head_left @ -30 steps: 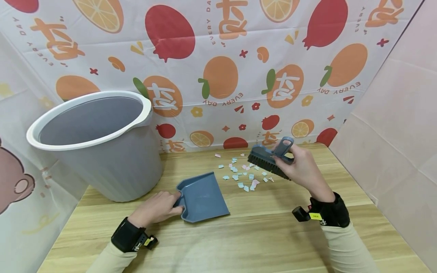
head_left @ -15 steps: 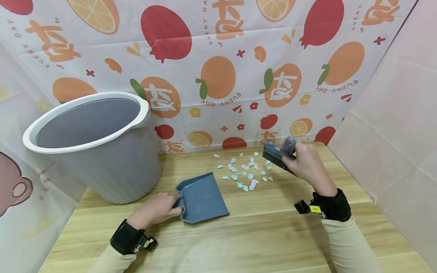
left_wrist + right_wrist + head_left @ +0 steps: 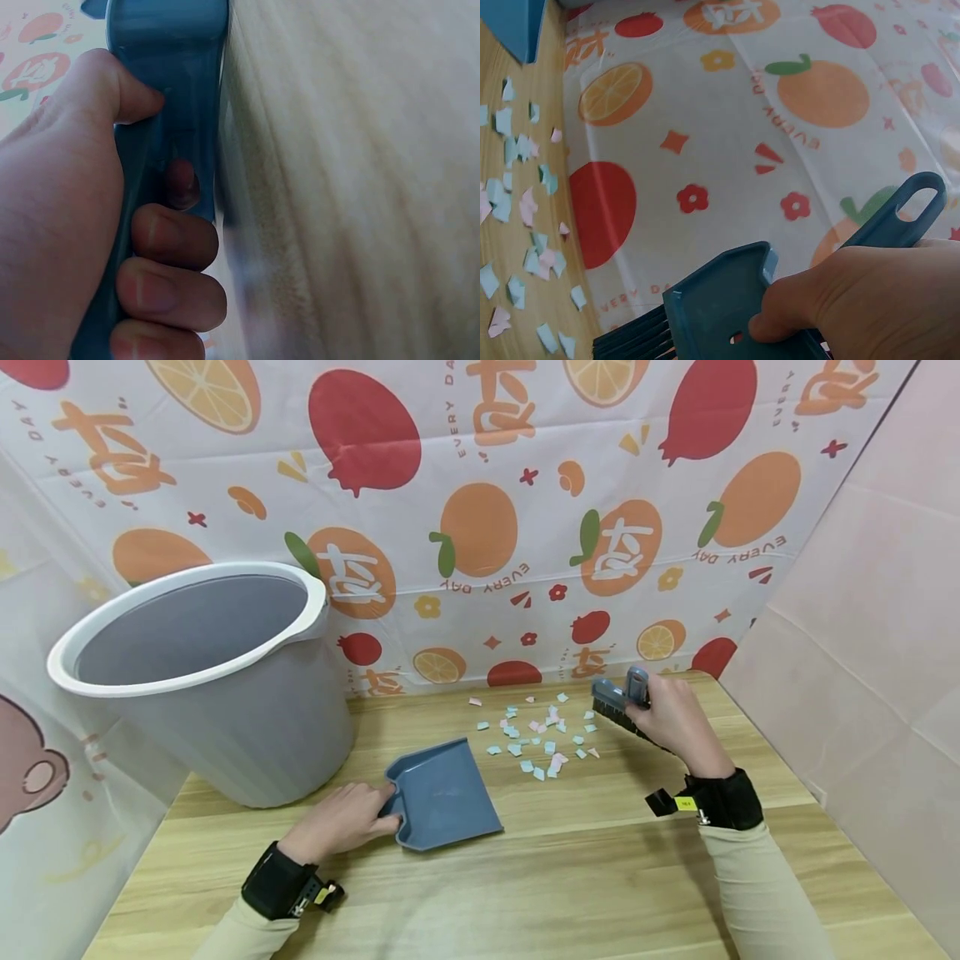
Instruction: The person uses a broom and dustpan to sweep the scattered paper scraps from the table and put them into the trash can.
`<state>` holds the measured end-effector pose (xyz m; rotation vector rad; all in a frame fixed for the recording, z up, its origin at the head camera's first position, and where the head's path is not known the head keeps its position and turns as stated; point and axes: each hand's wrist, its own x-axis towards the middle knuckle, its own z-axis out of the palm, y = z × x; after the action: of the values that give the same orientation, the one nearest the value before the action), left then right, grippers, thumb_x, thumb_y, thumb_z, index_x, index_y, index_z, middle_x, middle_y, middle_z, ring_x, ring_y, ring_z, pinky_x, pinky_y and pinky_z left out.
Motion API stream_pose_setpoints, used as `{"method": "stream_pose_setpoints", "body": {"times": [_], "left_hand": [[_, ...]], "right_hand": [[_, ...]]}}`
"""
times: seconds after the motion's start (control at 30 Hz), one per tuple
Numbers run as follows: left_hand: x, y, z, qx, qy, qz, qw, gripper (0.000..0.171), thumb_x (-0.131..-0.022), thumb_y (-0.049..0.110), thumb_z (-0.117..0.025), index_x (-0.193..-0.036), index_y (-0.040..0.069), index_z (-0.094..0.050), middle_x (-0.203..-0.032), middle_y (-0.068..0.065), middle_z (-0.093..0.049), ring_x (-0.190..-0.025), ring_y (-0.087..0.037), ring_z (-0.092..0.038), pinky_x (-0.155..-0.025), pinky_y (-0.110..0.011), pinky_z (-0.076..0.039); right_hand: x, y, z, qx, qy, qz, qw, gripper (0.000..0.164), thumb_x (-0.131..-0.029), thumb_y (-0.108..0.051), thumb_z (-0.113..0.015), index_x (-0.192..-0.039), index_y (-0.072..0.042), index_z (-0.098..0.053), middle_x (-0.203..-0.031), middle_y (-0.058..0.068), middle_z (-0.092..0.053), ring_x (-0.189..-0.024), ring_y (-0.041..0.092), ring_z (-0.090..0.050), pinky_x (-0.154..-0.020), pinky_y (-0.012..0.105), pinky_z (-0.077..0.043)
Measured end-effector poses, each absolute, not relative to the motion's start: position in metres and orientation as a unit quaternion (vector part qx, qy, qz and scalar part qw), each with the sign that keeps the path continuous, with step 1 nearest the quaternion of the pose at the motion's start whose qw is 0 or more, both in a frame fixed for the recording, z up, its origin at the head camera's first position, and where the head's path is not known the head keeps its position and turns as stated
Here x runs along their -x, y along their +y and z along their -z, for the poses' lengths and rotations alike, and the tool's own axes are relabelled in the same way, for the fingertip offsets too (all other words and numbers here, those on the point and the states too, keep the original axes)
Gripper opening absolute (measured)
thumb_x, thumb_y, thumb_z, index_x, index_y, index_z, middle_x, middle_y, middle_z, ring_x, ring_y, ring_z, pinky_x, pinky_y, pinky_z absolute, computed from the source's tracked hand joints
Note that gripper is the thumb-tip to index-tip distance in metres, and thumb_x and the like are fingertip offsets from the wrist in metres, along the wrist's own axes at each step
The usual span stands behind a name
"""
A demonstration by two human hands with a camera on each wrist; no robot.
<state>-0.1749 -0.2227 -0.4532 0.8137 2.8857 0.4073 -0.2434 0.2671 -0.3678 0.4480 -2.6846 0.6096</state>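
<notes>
A blue-grey dustpan (image 3: 448,797) lies on the table, its wide lip facing right. My left hand (image 3: 345,818) grips its handle; in the left wrist view the thumb presses the pan's back and the fingers (image 3: 171,294) curl round the handle. On the right, my right hand (image 3: 675,718) holds a small hand brush (image 3: 617,700) by its handle, dark bristles downward, close over the table. The right wrist view shows the brush head (image 3: 720,300) with the thumb on it. Scattered paper scraps (image 3: 550,748), pale blue and pink, lie between dustpan and brush.
A tall grey bin (image 3: 247,727) with a white rim stands at the back left, near the dustpan. The wooden table (image 3: 555,893) ends at a fruit-printed sheet (image 3: 480,635) hanging behind. A pale wall covering (image 3: 870,693) rises along the right side.
The right hand has moved the brush rightward and a little lower, off the paper scraps to their right side, uncovering some of them. The left hand and dustpan stay in place.
</notes>
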Motion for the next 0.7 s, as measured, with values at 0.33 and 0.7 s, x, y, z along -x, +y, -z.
{"method": "stream_pose_setpoints", "body": {"times": [0.33,0.7], "left_hand": [[0.176,-0.223,0.455,-0.271,0.951,-0.135,0.057,0.020,-0.103,0.029,-0.064,-0.088,0.018,-0.056,-0.068,0.012,-0.026,-0.057,-0.006,-0.027,-0.060,-0.026,-0.018],[0.177,-0.224,0.456,-0.270,0.952,-0.134,0.056,0.019,-0.103,0.029,-0.063,-0.089,0.017,-0.058,-0.067,0.011,-0.026,-0.056,-0.006,-0.025,-0.060,-0.026,-0.017]], "right_hand": [[0.254,0.269,0.383,-0.152,-0.952,-0.198,0.176,0.018,-0.091,0.004,-0.081,-0.092,0.001,-0.063,-0.083,0.024,-0.074,-0.069,0.031,-0.064,-0.066,0.042,-0.048],[0.257,0.267,0.388,-0.155,-0.960,-0.203,0.115,0.018,-0.093,0.001,-0.081,-0.101,0.002,-0.065,-0.095,0.027,-0.078,-0.080,0.036,-0.073,-0.078,0.055,-0.060]]}}
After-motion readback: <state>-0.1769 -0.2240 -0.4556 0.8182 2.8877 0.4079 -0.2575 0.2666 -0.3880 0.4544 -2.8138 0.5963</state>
